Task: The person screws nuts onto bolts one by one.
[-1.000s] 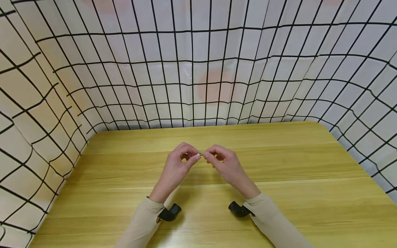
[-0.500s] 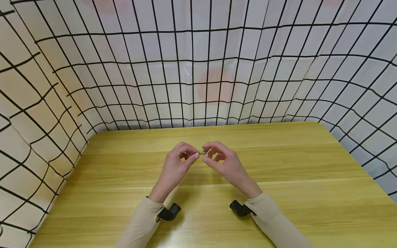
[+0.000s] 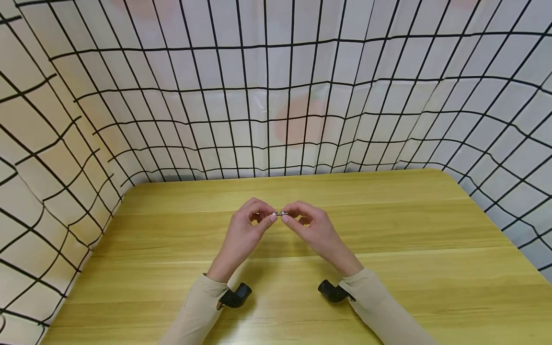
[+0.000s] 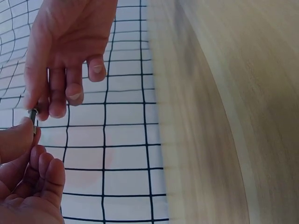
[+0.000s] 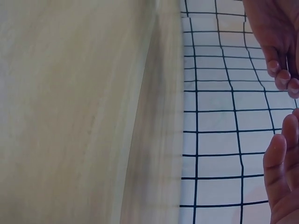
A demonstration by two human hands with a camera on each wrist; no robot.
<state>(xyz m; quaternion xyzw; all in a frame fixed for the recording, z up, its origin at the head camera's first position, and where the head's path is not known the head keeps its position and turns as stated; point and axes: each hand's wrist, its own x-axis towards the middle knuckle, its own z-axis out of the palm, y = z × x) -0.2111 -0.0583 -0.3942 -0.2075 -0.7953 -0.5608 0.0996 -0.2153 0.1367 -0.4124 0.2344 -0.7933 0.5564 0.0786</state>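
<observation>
A small metal bolt (image 3: 278,213) lies level between the two hands above the table. My left hand (image 3: 247,230) pinches one end of it between thumb and index finger. On the shaft sits what looks like a nut (image 3: 283,213), with the thumb and index fingertip of my right hand (image 3: 316,230) on either side, pinching it. From the left wrist view the bolt (image 4: 32,119) shows as a short dark shaft between both sets of fingertips. The right wrist view shows only the other fingers of both hands; the bolt is out of frame there.
The wooden table (image 3: 172,239) spreads out under both hands. A white curtain with a black grid (image 3: 276,105) stands behind its far edge and along the sides. Black wrist cameras (image 3: 236,294) sit at the sleeve cuffs.
Half a second ago the right thumb and index finger were spread apart around the nut, after being closed before that. Now they have closed again. The left hand keeps its pinch, nearly still.
</observation>
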